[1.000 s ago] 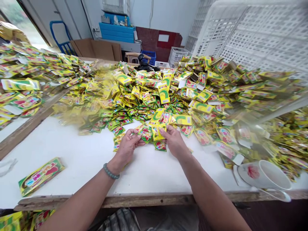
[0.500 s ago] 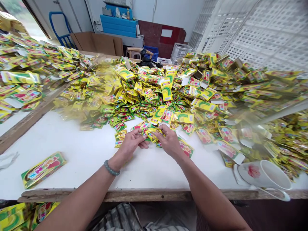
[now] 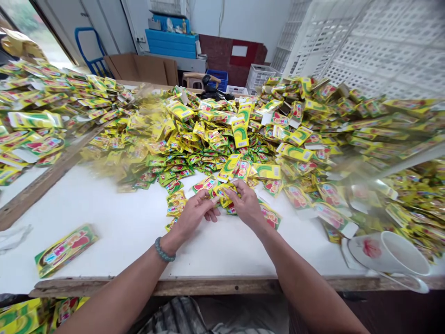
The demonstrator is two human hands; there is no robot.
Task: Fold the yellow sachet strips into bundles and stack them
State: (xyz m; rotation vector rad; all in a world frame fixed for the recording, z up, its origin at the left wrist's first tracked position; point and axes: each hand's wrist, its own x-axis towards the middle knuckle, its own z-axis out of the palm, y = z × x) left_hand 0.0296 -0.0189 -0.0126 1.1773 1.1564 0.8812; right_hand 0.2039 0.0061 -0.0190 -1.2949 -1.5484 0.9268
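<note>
My left hand [image 3: 194, 214] and my right hand [image 3: 247, 204] meet near the middle of the white table [image 3: 114, 232], at the foot of a big heap of yellow-green sachets [image 3: 243, 134]. Both pinch a small bunch of these sachets [image 3: 223, 193] between fingertips and thumbs. A beaded bracelet [image 3: 163, 250] circles my left wrist. More loose sachets lie just left of my left hand [image 3: 175, 203] and under my right hand [image 3: 271, 215].
A white cup with a red flower [image 3: 385, 253] lies on its side at the right table edge. One flat sachet strip [image 3: 66, 248] lies alone at the left. White plastic crates [image 3: 365, 41] rise at the back right. A wooden rail [image 3: 208, 286] borders the front edge.
My hands drew closer together and gathered the sachets into a tighter bunch between the fingertips. The view shifted slightly; the heap has not moved.
</note>
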